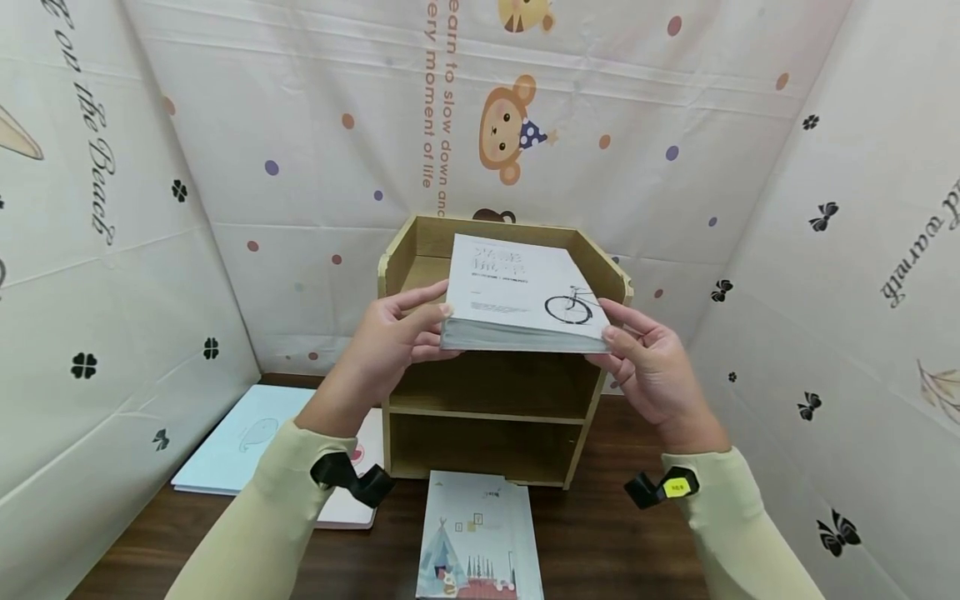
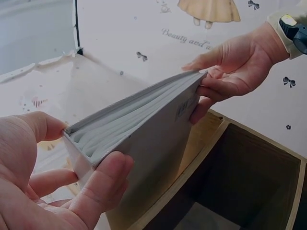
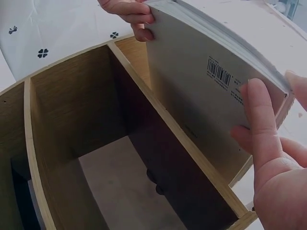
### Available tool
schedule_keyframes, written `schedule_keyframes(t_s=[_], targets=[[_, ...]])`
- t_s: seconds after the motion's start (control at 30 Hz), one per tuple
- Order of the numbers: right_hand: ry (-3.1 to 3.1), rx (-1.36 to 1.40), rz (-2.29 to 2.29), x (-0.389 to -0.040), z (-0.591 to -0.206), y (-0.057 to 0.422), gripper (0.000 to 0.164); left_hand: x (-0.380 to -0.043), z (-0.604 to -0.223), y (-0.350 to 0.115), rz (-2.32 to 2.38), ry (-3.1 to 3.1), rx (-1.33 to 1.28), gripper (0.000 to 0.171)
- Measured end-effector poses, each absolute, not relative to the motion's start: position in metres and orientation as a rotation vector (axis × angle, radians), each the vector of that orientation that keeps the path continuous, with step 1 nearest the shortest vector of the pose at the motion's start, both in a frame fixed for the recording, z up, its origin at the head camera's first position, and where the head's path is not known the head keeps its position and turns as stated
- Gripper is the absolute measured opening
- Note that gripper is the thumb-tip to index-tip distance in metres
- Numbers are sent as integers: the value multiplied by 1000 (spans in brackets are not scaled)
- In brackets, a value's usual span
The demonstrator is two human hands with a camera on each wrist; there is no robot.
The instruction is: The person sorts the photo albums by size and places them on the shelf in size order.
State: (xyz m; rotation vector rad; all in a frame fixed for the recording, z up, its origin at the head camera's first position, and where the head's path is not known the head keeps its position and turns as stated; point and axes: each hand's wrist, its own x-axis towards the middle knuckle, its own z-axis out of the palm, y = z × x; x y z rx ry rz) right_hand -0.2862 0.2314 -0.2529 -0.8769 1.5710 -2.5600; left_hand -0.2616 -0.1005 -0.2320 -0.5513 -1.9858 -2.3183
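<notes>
A thick white book (image 1: 517, 287) with a bicycle on its cover is held over the top level of a small wooden shelf (image 1: 487, 414). My left hand (image 1: 390, 333) pinches its near left corner, thumb above and fingers below. At the near right corner, my right hand (image 1: 652, 367) grips it the same way. Page edges of the book (image 2: 120, 120) show between its covers in the left wrist view. On its underside (image 3: 187, 72), the right wrist view shows a barcode. The head view cannot tell whether the book touches the top board.
Below the top level the shelf has two open compartments. A book with a tent picture (image 1: 480, 533) lies in front of it on the dark wooden table (image 1: 600, 533). To the left lie a light blue book (image 1: 232, 442) and another white one (image 1: 348, 512). Printed cloth walls (image 1: 315, 192) surround the table.
</notes>
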Motion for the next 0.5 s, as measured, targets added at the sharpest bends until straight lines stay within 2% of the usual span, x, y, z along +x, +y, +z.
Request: schedule_keyframes(t_s=[0.5], targets=[[1648,-853,-2505,-287,-259,228,42,-262,-241,-106,-2325,-1986,-542,49]])
